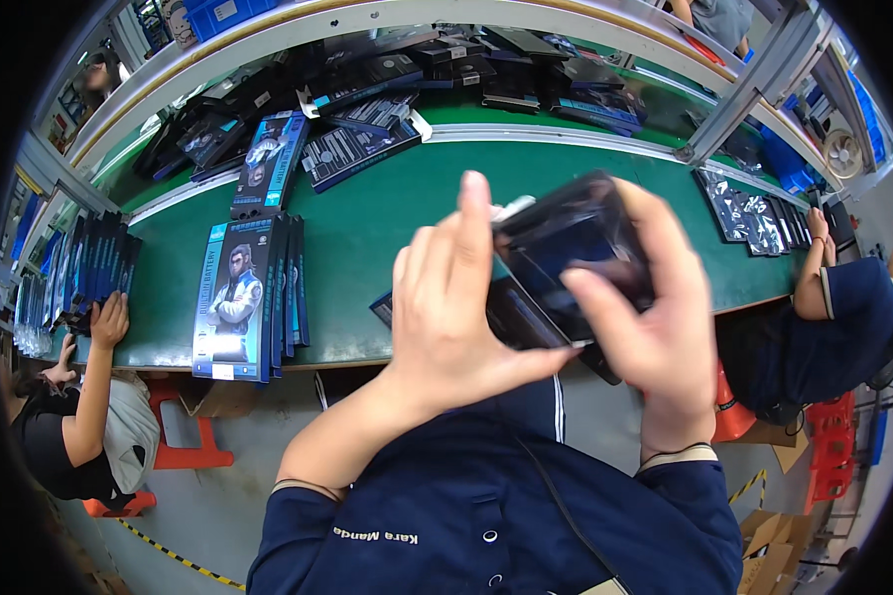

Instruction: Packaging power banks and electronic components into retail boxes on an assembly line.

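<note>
My right hand (670, 317) grips a black, glossy flat package (575, 233) that looks wrapped in clear film, with the thumb across its face and the fingers behind its far side. My left hand (437, 297) is beside it, fingers stretched upward and thumb reaching along the package's lower edge; whether the thumb presses on it I cannot tell. Behind my left hand, a dark box (380, 307) on the green table (357, 238) is mostly hidden. To the left stands a stack of dark blue printed boxes (233, 307), with another printed box (268, 164) just beyond.
Dark boxes (367, 84) lie heaped along the back beneath a metal shelf rail (367, 35). Film-wrapped black items (764, 223) lie at the far right beside a co-worker (824, 307). At the left, another person's hand (109, 319) touches a row of boxes (94, 258).
</note>
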